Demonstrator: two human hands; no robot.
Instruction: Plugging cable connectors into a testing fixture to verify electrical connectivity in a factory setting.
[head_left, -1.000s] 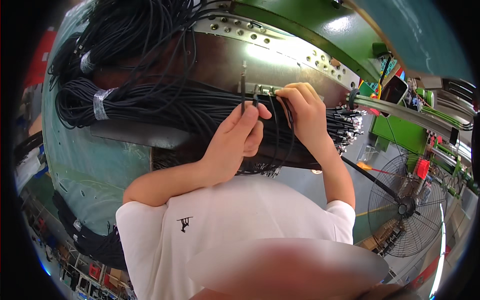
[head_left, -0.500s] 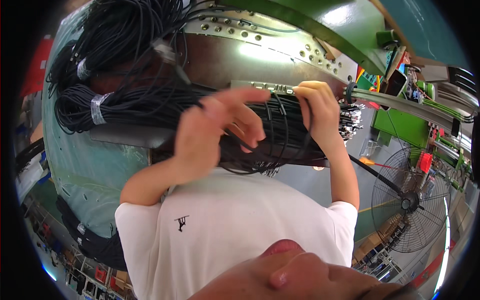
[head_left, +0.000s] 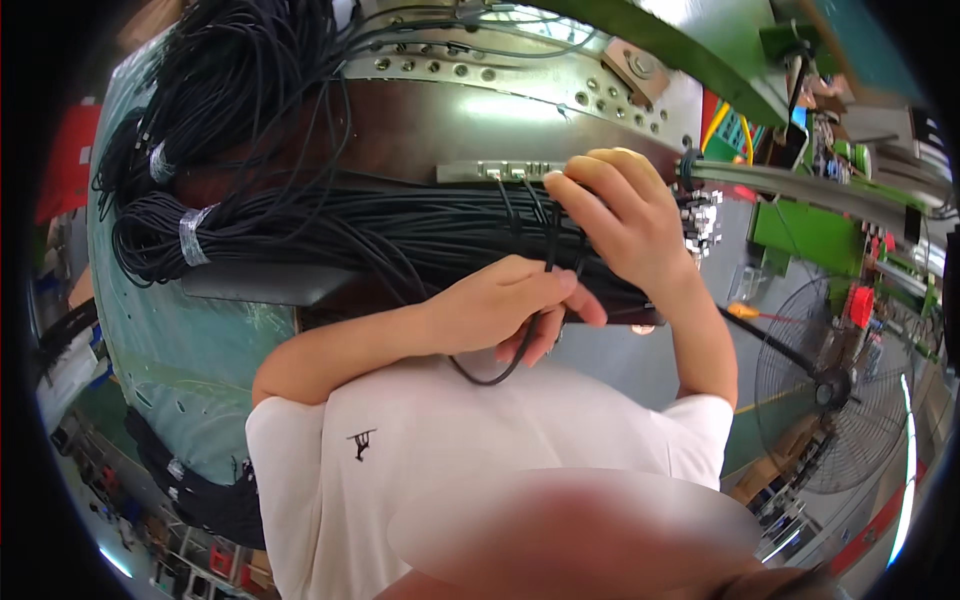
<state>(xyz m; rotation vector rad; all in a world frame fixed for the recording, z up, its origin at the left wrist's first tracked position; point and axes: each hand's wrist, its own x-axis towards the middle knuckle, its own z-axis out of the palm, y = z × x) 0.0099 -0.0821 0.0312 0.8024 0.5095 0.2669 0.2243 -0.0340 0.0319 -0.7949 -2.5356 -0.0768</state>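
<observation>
A narrow metal strip fixture [head_left: 460,172] with slots lies on the brown machine bed, and two cable plugs [head_left: 505,174] sit in it with their black cables trailing toward me. My right hand [head_left: 628,220] pinches at the strip's right end, its fingertips hiding what is between them. From there a black cable [head_left: 548,245] runs down to my left hand [head_left: 515,308], whose fingers curl around it, and a loop of it hangs in front of my shirt. Behind both hands a thick bundle of black cables [head_left: 390,225] stretches across the bed.
At the left, a coil of black cables [head_left: 150,235] is tied with clear wrap, and more cables [head_left: 240,70] pile up behind it. Metal plugs [head_left: 702,222] stick out at the bundle's right end. A green machine arm [head_left: 690,75] arches overhead; a fan [head_left: 830,390] stands right.
My left hand has moved right and down, from above the bundle onto the black cable. A blurred loose plug at upper left is gone. My right hand stays at the strip's right end.
</observation>
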